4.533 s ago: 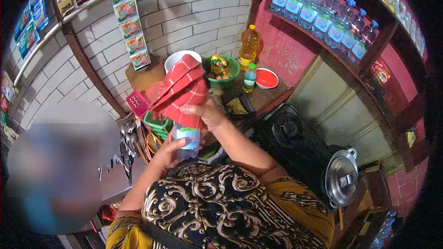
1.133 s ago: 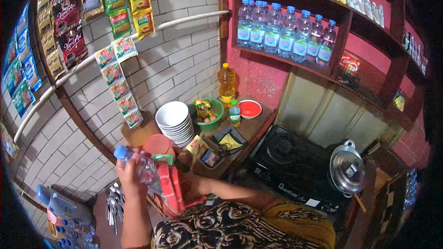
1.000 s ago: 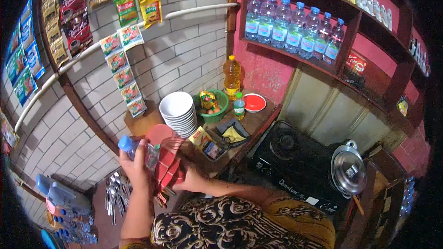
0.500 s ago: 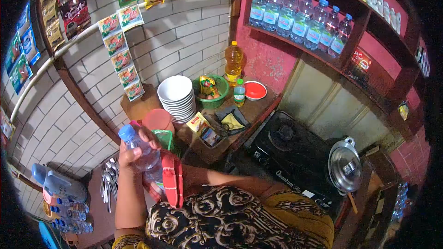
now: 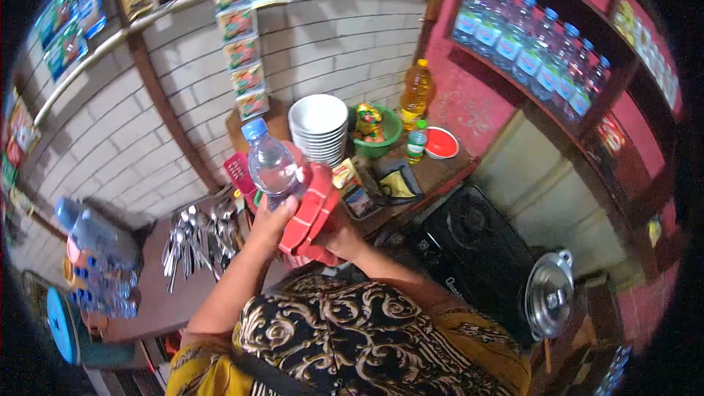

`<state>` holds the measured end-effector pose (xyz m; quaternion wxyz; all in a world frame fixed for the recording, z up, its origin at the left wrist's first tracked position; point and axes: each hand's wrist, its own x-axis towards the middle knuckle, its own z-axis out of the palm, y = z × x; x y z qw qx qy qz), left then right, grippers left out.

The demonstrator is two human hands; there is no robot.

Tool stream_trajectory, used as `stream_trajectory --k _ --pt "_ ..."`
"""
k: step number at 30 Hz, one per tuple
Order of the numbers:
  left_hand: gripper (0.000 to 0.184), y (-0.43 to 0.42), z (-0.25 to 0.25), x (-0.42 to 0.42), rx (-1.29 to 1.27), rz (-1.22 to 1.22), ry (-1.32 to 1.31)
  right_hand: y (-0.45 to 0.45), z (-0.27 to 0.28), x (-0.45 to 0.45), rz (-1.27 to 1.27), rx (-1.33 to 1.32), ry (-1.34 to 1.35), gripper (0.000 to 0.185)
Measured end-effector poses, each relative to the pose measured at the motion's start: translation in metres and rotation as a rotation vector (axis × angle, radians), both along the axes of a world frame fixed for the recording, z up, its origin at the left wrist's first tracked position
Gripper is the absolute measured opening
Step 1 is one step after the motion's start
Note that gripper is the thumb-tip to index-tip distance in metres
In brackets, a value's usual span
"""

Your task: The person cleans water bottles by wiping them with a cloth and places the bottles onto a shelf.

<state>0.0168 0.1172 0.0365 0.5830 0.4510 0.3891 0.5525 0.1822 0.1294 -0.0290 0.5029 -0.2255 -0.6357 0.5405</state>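
A clear plastic water bottle (image 5: 273, 163) with a blue cap is upright, leaning slightly left, in front of my body. My left hand (image 5: 276, 214) is closed around its lower part. A red cloth with white stripes (image 5: 314, 209) lies against the bottle's right side. Behind the cloth, my right hand (image 5: 339, 238) grips it, with most fingers covered. Just beyond the bottle stands a stack of white bowls (image 5: 320, 121). Many spoons and forks (image 5: 198, 238) lie on the table at the left.
A black gas stove (image 5: 469, 238) and a lidded metal pot (image 5: 550, 293) are at the right. A green basket (image 5: 375, 148), an oil bottle (image 5: 416, 92) and a red-and-white bowl (image 5: 441, 143) stand at the back. Bottled water lines a shelf (image 5: 513, 84); sachets (image 5: 246, 51) hang from a pipe.
My left hand has shifted from the bottle's upper part to lower down. The cloth has risen from below the bottle to its right side. The head view has turned left.
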Motion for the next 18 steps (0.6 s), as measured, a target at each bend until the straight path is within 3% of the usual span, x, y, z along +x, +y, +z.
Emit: stream_trajectory --k 3,5,6,8,12,15,17,18 --pt "0.057 -0.002 0.011 0.003 -0.041 0.058 -0.129 -0.006 -0.010 -0.009 -0.332 0.128 -0.095 0.050" --pt "0.051 0.000 0.003 0.004 0.004 0.085 -0.230 0.005 -0.029 -0.007 -0.355 -0.038 -0.123 0.063" --pt "0.049 0.002 0.004 0.006 0.017 0.079 -0.248 0.005 -0.031 -0.005 -0.448 0.147 -0.260 0.045" --pt "0.044 0.002 0.002 0.006 0.005 0.160 -0.241 -0.014 -0.002 -0.008 -0.354 0.170 -0.306 0.059" --pt "0.044 0.006 -0.004 0.013 0.021 0.248 -0.177 -0.015 -0.040 -0.022 -0.365 0.579 -0.491 0.061" --pt "0.045 0.006 -0.020 0.018 0.050 0.225 -0.141 0.004 -0.074 -0.014 -0.364 0.423 -0.512 0.058" --pt "0.045 -0.002 -0.024 0.024 0.098 0.188 -0.014 0.003 -0.061 -0.011 -0.333 0.420 -0.428 0.049" --pt "0.044 -0.006 -0.025 0.026 0.023 0.146 -0.089 0.005 -0.052 -0.009 -0.348 0.446 -0.389 0.046"
